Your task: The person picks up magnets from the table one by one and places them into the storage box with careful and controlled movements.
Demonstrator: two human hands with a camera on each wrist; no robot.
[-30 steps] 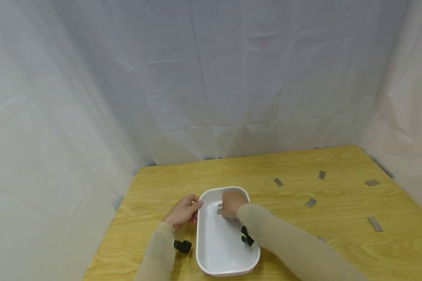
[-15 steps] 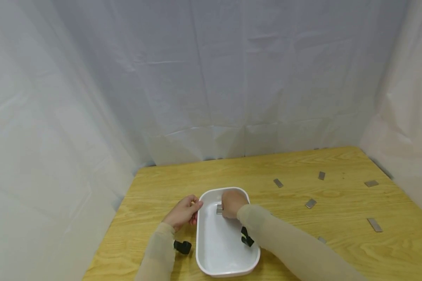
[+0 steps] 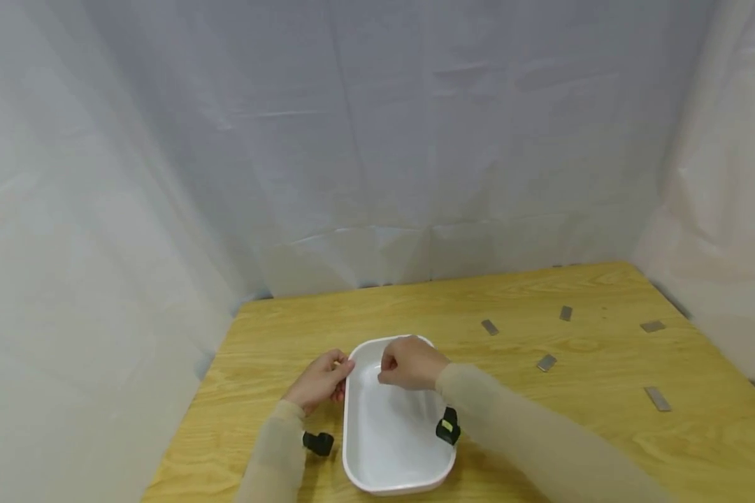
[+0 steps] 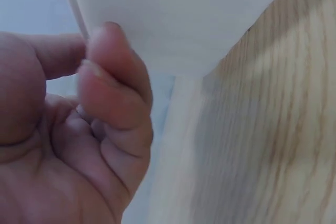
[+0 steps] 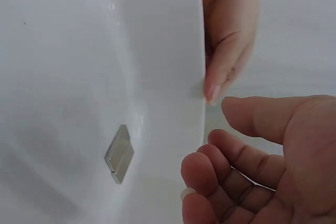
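Observation:
A deep white tray with rounded corners stands on the wooden table. My left hand is at its left rim, thumb and curled fingers pinching the edge; the left wrist view shows the fingertips against the tray's outer wall. Over the far part of the tray is my right hand, its fingers loosely bent with nothing between them in the right wrist view. Two small flat grey metal plates lie overlapping on the tray floor, close to the side wall. In the head view my right hand hides them.
Several more flat grey metal plates lie scattered over the right half of the wooden table. White sheeting hangs behind the table and along both sides. Black wrist cameras stick out below the forearms.
My right hand has let go of a metal plate inside the tray and risen from the tray floor. My left hand keeps its place on the rim. The head view has shifted slightly.

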